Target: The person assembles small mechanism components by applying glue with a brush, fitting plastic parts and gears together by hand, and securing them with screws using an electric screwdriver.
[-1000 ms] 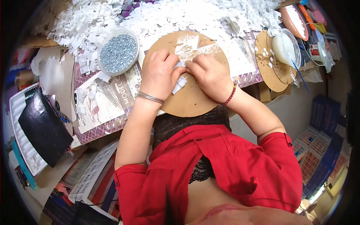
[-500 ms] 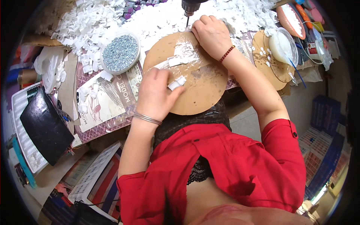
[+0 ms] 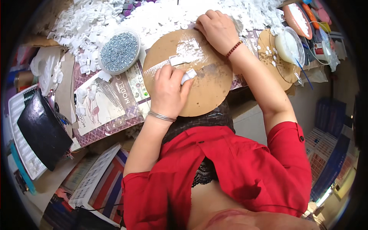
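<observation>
**Crowded workbench (image 3: 102,130), round brown board (image 3: 205,94) jutting past its near edge**

The left hand (image 3: 168,91) rests over the board, its thumb and forefinger seemingly pinching a white plastic piece (image 3: 189,76) just at the fingertips. The grip looks light, so a skewed squeeze could flick that piece loose. A 2nd white piece (image 3: 180,60) lies on the board just beyond the fingers; a forward nudge of the knuckles could knock it askew.

Ahead and to the right, the right hand (image 3: 217,31) curls at the board's far edge. Its fingertips meet white discs, and whether they grip any I cannot tell. Dragging that hand back could pull strays from the white disc pile (image 3: 165,17) onto the board.

Under both hands, the board appears to overhang the lap; weight on its near rim could tip it. Left of the left hand, an open tub (image 3: 138,50) of silvery screws (image 3: 119,51) could spill if an elbow swung wide. Right of the right hand, a blue stick (image 3: 304,74) leans out of a clear bowl (image 3: 301,57), where a passing forearm could catch it.
</observation>
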The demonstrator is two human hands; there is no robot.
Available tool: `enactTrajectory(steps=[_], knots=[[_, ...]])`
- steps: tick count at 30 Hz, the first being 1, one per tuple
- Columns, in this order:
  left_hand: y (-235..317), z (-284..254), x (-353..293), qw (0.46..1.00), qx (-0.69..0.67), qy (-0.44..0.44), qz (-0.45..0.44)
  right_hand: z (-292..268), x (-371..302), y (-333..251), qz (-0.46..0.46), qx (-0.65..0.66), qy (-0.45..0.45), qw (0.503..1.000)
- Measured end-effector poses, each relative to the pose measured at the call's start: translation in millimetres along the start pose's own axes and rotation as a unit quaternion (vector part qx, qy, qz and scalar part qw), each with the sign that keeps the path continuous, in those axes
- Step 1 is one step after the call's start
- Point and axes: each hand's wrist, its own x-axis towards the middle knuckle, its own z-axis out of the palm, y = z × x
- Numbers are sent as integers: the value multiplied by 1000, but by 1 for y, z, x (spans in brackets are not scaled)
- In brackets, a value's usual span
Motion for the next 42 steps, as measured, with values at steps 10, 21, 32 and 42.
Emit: enactTrajectory(steps=[10,21,32,42], knots=[[1,3,-1,1000,-18,-9,-10,5,10,11,-41,-22,-12,999],[-1,4,1,1000,-17,-13,-15,-57,-68,-69,57,243,-110,962],[0,2,1,999,-24,-20,-14,-54,-95,-51,78,262,19,962],[0,-16,19,988,-94,0,-126,-27,-81,56,170,108,46,978]])
